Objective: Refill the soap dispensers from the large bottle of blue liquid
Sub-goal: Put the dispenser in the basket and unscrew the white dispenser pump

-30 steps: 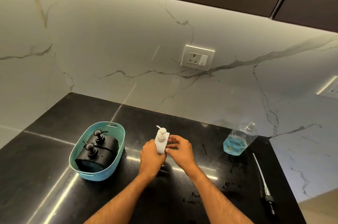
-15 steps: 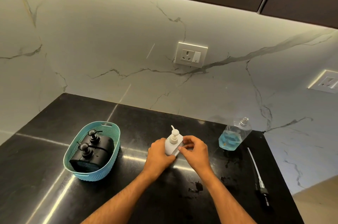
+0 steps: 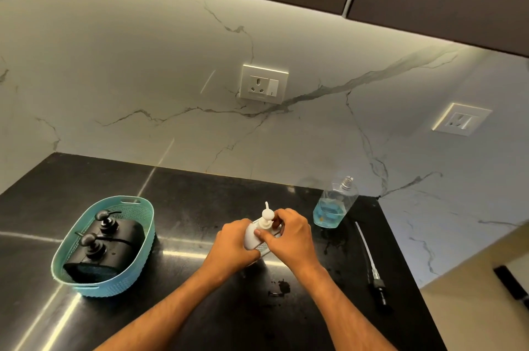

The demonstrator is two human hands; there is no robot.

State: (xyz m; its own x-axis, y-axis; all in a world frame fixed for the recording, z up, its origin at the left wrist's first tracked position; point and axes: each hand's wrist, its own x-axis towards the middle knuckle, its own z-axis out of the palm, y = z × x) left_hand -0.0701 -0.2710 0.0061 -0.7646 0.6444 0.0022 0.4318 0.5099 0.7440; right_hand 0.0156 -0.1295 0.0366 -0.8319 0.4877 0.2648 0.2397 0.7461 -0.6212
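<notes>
A small white soap dispenser point(image 3: 252, 236) stands on the black counter point(image 3: 200, 207), its pump head point(image 3: 267, 217) pointing up. My left hand point(image 3: 233, 247) wraps its body from the left. My right hand point(image 3: 289, 239) grips the pump collar with thumb and fingers. The large clear bottle point(image 3: 333, 204) with blue liquid in its lower part stands uncapped at the back right, apart from my hands. Two black dispensers point(image 3: 108, 239) lie in a teal basket point(image 3: 86, 284) at the left.
A black pump with a long white tube point(image 3: 369, 262) lies on the counter near its right edge. Dark drips point(image 3: 282, 287) spot the counter in front of my hands. The marble wall behind carries two sockets point(image 3: 263, 84). The counter ends at the right.
The view has shifted, so everything sits further right in the frame. My right hand has closed from the dispenser's side up onto the pump collar. My left hand keeps its hold.
</notes>
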